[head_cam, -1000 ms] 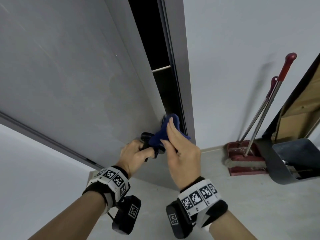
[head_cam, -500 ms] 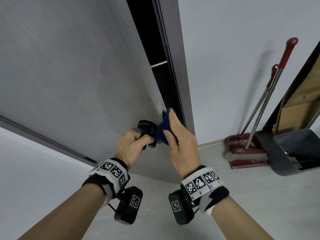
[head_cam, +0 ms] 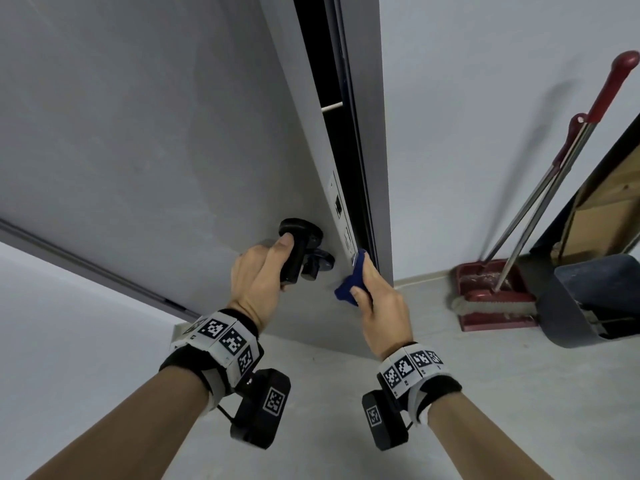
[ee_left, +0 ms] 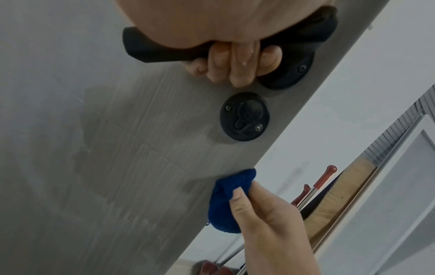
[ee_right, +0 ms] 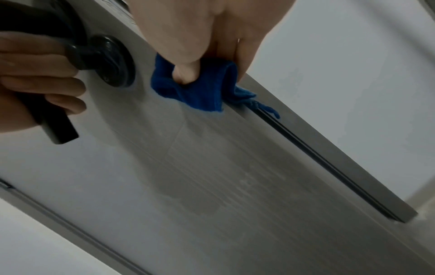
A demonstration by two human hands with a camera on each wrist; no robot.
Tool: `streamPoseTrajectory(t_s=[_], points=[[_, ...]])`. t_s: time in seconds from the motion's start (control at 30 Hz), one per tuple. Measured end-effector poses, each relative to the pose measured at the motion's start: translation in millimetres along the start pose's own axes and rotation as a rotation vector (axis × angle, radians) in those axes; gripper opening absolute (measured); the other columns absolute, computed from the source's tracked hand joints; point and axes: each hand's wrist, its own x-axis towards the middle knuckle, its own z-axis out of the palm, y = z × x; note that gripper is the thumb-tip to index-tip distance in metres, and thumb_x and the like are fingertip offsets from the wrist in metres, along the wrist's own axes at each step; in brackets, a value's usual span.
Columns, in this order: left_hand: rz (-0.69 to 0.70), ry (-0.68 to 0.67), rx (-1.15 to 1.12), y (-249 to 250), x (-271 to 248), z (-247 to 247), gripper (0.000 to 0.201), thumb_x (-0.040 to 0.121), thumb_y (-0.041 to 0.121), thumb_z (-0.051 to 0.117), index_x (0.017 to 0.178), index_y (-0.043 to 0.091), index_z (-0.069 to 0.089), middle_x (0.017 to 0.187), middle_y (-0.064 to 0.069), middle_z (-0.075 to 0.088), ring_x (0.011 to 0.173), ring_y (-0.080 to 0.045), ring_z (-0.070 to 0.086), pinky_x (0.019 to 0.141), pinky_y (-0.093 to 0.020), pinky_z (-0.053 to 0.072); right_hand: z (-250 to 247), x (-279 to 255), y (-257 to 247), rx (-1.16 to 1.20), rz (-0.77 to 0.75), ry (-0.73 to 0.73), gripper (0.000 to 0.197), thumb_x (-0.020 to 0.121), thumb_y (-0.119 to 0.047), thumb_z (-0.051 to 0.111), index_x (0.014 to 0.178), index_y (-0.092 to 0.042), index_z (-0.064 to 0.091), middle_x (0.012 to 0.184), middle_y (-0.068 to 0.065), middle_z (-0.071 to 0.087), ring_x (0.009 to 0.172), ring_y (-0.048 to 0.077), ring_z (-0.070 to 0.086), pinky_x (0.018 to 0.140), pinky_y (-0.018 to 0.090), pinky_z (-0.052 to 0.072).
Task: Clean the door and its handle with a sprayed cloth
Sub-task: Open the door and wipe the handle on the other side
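Note:
The grey door [head_cam: 156, 140] stands ajar, its face streaked with damp wipe marks [ee_right: 212, 167]. My left hand [head_cam: 258, 277] grips the black lever handle [head_cam: 294, 251], fingers curled round it [ee_left: 233, 63]. Below the handle sits a round black lock plate [ee_left: 244, 116]. My right hand [head_cam: 375, 299] pinches a bunched blue cloth [head_cam: 351, 282] and holds it against the door's free edge just below the lock, thumb pressed into the cloth [ee_right: 195, 89]. The latch plate [head_cam: 341, 216] shows on the door's edge above the cloth.
A dark gap lies between the door edge and the grey frame [head_cam: 377, 133]. To the right, a red broom and dustpan [head_cam: 491, 296] lean on the white wall, beside a dark grey bin [head_cam: 588, 299] and a wooden panel [head_cam: 609, 195]. Pale floor lies below.
My right hand has brought the cloth off the handle and down to the door's edge below the lock. The left hand keeps its grip on the handle, which now shows uncovered.

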Motion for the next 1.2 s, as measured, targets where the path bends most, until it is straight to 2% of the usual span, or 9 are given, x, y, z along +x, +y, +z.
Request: streamPoseTrajectory(t_s=[0.13,0.27,0.4,0.57,0.67,0.77,0.97,1.1,1.2], points=[[0.016,0.01,-0.016,1,3,3,0.052,0.074,0.063,0.039,0.044,0.022,0.051,0.041,0.005,0.044,0.051,-0.025,0.04,0.059,-0.04,0.036,-16,14,-37,0.091,-0.116,0.115,0.056,0.101,-0.023,0.046,0.155,-0.015,0.034,0.147,0.004,0.054,0.129,0.019,0.057,0.104,0.028,0.048],[0.034,0.023,0.017,2,1,5,0.052,0.074,0.064,0.037,0.043,0.026,0.054,0.039,0.007,0.044,0.051,-0.025,0.039,0.058,-0.047,0.039,-23,33,-73,0.141,-0.286,0.245,0.056,0.103,-0.022,0.044,0.155,-0.011,0.031,0.156,0.002,0.042,0.14,0.013,0.047,0.112,0.026,0.043],[0.122,0.054,0.077,3,-4,4,0.054,0.079,0.061,0.033,0.041,0.022,0.042,0.04,0.007,0.037,0.047,-0.024,0.037,0.054,-0.042,0.034,-15,25,-49,0.201,-0.253,0.195,0.057,0.102,-0.024,0.047,0.156,-0.012,0.032,0.157,0.001,0.042,0.14,0.01,0.046,0.11,0.036,0.046],[0.228,0.146,0.101,1,-1,11,0.062,0.084,0.055,0.029,0.045,0.007,0.034,0.044,-0.003,0.033,0.045,-0.028,0.035,0.05,-0.043,0.031,-7,21,-2,0.115,-0.173,0.086,0.059,0.098,-0.033,0.047,0.154,-0.017,0.037,0.152,-0.002,0.049,0.133,0.007,0.052,0.107,0.025,0.046],[0.257,0.201,0.065,0,0,14,0.065,0.086,0.054,0.03,0.047,0.002,0.034,0.045,-0.016,0.034,0.045,-0.036,0.037,0.05,-0.052,0.035,-5,19,18,0.053,-0.136,0.036,0.06,0.097,-0.034,0.05,0.154,-0.021,0.037,0.148,-0.003,0.054,0.128,0.012,0.058,0.105,0.021,0.045],[0.333,0.311,0.038,-6,2,22,0.069,0.088,0.052,0.031,0.047,-0.002,0.043,0.046,-0.026,0.041,0.046,-0.041,0.04,0.052,-0.056,0.034,-3,27,33,0.021,-0.181,0.029,0.061,0.096,-0.041,0.048,0.153,-0.022,0.039,0.144,-0.002,0.058,0.121,0.014,0.062,0.1,0.02,0.047],[0.462,0.536,-0.055,-20,4,40,0.066,0.088,0.047,0.033,0.053,-0.008,0.044,0.048,-0.021,0.045,0.049,-0.044,0.038,0.049,-0.053,0.03,6,28,53,0.051,-0.275,0.077,0.064,0.091,-0.049,0.05,0.149,-0.023,0.045,0.125,-0.006,0.07,0.108,0.01,0.067,0.092,0.023,0.053],[0.563,0.713,-0.171,-23,1,48,0.069,0.088,0.047,0.038,0.061,-0.016,0.046,0.053,-0.031,0.044,0.05,-0.049,0.036,0.047,-0.052,0.028,14,25,61,0.155,-0.381,0.158,0.057,0.089,-0.044,0.06,0.143,-0.033,0.047,0.114,-0.014,0.069,0.103,0.0,0.066,0.088,0.009,0.048],[0.637,0.81,-0.182,-23,2,54,0.067,0.087,0.047,0.034,0.062,-0.015,0.045,0.054,-0.031,0.045,0.05,-0.048,0.036,0.048,-0.051,0.028,22,25,72,0.188,-0.462,0.21,0.053,0.088,-0.042,0.064,0.14,-0.034,0.051,0.109,-0.017,0.069,0.098,-0.003,0.066,0.084,0.009,0.049]])
